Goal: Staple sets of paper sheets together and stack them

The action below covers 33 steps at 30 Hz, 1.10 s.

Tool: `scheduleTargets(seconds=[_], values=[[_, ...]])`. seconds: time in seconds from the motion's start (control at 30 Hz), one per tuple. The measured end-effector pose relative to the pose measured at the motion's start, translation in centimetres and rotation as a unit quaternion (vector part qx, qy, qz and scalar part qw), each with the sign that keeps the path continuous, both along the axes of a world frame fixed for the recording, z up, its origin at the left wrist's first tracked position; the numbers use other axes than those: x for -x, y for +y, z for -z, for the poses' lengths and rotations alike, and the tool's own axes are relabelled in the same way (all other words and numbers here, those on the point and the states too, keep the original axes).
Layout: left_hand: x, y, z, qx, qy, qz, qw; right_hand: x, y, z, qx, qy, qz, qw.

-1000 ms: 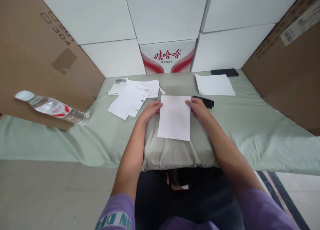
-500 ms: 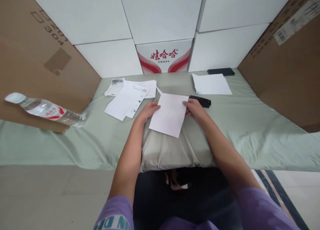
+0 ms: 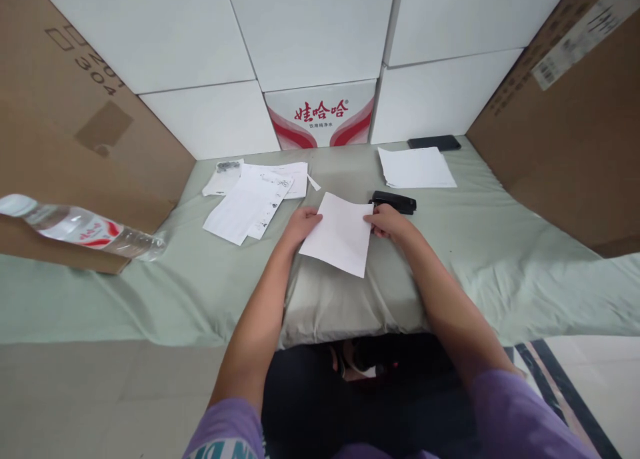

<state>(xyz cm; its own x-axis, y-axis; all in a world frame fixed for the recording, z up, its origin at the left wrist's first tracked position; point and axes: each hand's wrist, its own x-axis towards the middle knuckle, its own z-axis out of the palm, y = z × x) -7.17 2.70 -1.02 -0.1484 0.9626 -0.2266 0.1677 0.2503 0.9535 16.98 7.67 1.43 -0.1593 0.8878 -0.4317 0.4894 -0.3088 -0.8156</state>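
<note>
A blank white sheet of paper (image 3: 339, 235) is held by its two sides above the front of the cloth-covered surface. My left hand (image 3: 303, 224) pinches its left edge, thumb on top. On the right edge, my right hand (image 3: 389, 222) grips it with the thumb over the paper and the fingers curled beneath. Just behind my right hand lies a black stapler (image 3: 395, 201), partly covered by that hand. A small white paper strip (image 3: 314, 182) rests on the cloth beyond the sheet. Whether the sheet is single or several layers, I cannot tell.
Printed papers (image 3: 250, 202) lie overlapped at left; a stack of white paper (image 3: 417, 167) and a black phone (image 3: 434, 142) are at back right. A water bottle (image 3: 90, 229) stands far left. Cardboard boxes (image 3: 565, 146) flank both sides, and white boxes (image 3: 320, 116) form the back.
The sheet has tilted and bends a little more, its upper edge dropping slightly. More of the stapler shows behind my right hand. The whole view has shifted slightly.
</note>
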Motion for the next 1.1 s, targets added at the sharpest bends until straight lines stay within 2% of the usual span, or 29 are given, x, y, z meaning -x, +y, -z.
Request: scheduleTargets(seconds=[0.23, 0.4, 0.47, 0.63, 0.7, 0.77, 0.87, 0.97, 1.1], values=[[-1.4, 0.0, 0.3, 0.002, -0.019, -0.015, 1.0, -1.0, 0.3, -0.5, -0.031, -0.022, 0.007, 0.999], [-2.1, -0.3, 0.2, 0.016, -0.006, -0.006, 1.0, -2.1, 0.5, -1.1, -0.065, -0.152, -0.037, 0.985], [-2.3, -0.4, 0.1, 0.015, 0.013, -0.016, 1.0, -2.9, 0.3, -1.8, -0.112, -0.2, -0.023, 0.973], [-2.8, -0.5, 0.1, 0.01, 0.071, -0.035, 0.997, -4.0, 0.1, -4.8, -0.283, -0.27, 0.117, 0.913], [-3.0, -0.5, 0.1, 0.013, 0.081, -0.042, 0.996, -3.6, 0.8, -5.9, -0.326, -0.269, 0.133, 0.896], [-3.2, -0.6, 0.2, 0.018, 0.084, -0.048, 0.995, -2.8, 2.1, -6.3, -0.34, -0.261, 0.117, 0.896], [-3.6, -0.8, 0.1, 0.029, 0.087, -0.051, 0.995, -1.3, 4.4, -5.4, -0.328, -0.25, 0.073, 0.908], [-4.0, -1.0, -0.1, 0.04, 0.073, -0.059, 0.995, -0.1, 6.1, -3.2, -0.292, -0.261, 0.047, 0.919], [-4.4, -1.3, -0.4, 0.052, 0.038, -0.064, 0.996, 0.3, 7.0, -1.0, -0.247, -0.285, 0.06, 0.924]])
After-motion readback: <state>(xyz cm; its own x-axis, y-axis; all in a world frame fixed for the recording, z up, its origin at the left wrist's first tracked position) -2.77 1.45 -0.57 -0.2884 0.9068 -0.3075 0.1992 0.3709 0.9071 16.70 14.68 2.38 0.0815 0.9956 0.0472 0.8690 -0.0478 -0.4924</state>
